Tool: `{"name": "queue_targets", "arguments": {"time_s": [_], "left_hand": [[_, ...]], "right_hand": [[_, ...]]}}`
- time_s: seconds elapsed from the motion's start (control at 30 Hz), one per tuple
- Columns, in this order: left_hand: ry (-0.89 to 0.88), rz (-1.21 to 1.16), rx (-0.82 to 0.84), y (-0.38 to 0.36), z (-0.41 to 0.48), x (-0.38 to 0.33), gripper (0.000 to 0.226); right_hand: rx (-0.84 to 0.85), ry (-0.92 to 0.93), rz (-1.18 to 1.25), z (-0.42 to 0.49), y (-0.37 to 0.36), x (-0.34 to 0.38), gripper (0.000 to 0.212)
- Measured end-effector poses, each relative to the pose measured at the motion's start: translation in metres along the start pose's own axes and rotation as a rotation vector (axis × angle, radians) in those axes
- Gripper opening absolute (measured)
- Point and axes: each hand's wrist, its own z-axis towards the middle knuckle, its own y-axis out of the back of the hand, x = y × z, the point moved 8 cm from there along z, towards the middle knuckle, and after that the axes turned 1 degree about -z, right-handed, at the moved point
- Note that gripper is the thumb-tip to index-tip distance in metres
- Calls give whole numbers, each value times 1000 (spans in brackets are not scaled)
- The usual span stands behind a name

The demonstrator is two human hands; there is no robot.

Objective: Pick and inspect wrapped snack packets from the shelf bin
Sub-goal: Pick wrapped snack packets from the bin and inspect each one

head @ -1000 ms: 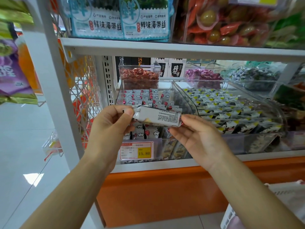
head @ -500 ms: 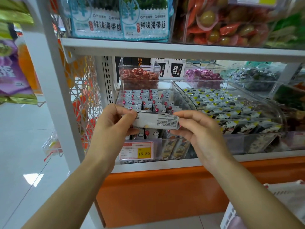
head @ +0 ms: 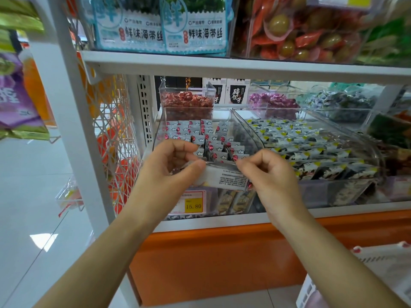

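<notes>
I hold one small white snack packet (head: 224, 177) with printed text in front of the clear shelf bin (head: 244, 127). My left hand (head: 169, 167) pinches the packet's left end between thumb and fingers. My right hand (head: 266, 174) pinches its right end, fingers curled. The packet lies level, its printed back facing me, tilted slightly down. Behind it the bin holds several rows of matching white packets with red dots (head: 206, 138).
A neighbouring clear bin (head: 375, 152) to the right holds black-and-white packets with yellow corners. Smaller bins of red (head: 186, 101) and purple (head: 273, 101) sweets stand behind. A yellow price tag (head: 193, 205) sits on the shelf front. The upper shelf edge (head: 222, 63) runs overhead. A white basket (head: 367, 274) is at lower right.
Both hands have dropped slightly with the packet and closed in on its ends. The packet has turned so its printed face tips downward toward me.
</notes>
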Motion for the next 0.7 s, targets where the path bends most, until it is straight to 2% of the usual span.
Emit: {"name": "queue_targets", "arguments": {"time_s": [0.1, 0.27, 0.5, 0.6, 0.7], "left_hand": [[15, 40, -37, 2, -1, 1, 11], [48, 61, -114, 6, 1, 4, 16], [-17, 167, -142, 6, 1, 1, 14], [-25, 175, -187, 8, 5, 0, 17], [-1, 148, -212, 9, 12, 0, 20]], "right_hand": [[4, 54, -28, -2, -2, 5, 25], [32, 97, -39, -6, -10, 8, 20], [29, 122, -17, -5, -8, 10, 17], [125, 82, 89, -4, -12, 9, 7], [225, 33, 103, -2, -13, 5, 30]]}}
